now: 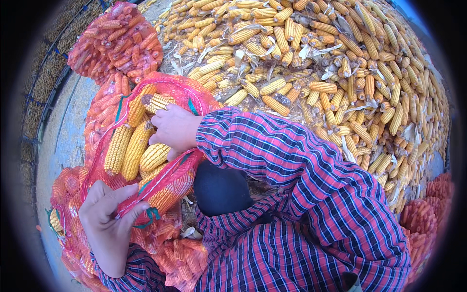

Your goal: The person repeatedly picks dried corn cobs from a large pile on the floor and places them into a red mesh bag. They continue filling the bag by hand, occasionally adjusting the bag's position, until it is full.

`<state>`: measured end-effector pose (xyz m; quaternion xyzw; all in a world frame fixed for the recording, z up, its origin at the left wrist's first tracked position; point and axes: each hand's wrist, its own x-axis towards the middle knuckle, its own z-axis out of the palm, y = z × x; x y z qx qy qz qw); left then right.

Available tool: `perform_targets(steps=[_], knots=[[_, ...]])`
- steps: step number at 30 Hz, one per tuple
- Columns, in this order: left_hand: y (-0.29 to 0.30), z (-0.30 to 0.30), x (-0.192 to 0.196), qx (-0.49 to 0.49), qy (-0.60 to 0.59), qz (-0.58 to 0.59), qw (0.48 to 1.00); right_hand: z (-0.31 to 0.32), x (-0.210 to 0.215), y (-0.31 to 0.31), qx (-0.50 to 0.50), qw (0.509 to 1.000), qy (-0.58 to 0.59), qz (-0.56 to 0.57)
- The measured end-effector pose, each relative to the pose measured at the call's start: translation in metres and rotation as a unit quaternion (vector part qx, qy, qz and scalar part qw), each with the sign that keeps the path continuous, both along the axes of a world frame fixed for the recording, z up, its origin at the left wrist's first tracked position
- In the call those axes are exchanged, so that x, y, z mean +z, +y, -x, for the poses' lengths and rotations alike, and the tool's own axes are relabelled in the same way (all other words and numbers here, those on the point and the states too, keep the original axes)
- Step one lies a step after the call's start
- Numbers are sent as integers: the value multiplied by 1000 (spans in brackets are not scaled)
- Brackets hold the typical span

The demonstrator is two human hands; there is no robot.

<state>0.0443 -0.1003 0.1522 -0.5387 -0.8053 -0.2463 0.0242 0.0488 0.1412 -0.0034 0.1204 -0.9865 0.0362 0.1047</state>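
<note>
A red mesh sack [168, 92] lies open in front of me, partly filled with yellow corn cobs [127, 146]. My left hand [109, 219] pinches the near rim of the sack and holds its mouth open. Reaching into the mouth, my right hand [172, 129] rests on the cobs, its fingers curled around one cob [154, 155]. Both sleeves are pink and blue plaid.
A big heap of loose corn cobs [340, 73] with husk scraps spreads across the top and right. Filled red mesh sacks lie at the upper left [116, 41], lower left [68, 224] and right edge [423, 219]. A strip of concrete floor [65, 126] runs down the left.
</note>
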Motion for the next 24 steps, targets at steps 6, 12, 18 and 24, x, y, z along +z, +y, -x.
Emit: perform_targets(steps=[6,12,18,24], knots=[[-7,92,-40,172,277,112,939,-22,-2,-10,-24,999,40,19],[-20,152,-82,130,-45,-18,990,-78,26,12,-259,928,264,-37],[-5,235,-28,265,-520,-279,762,-66,23,49,-208,569,-60,793],[-31,302,-20,228,-538,-306,751,-30,91,96,-8,465,157,871]])
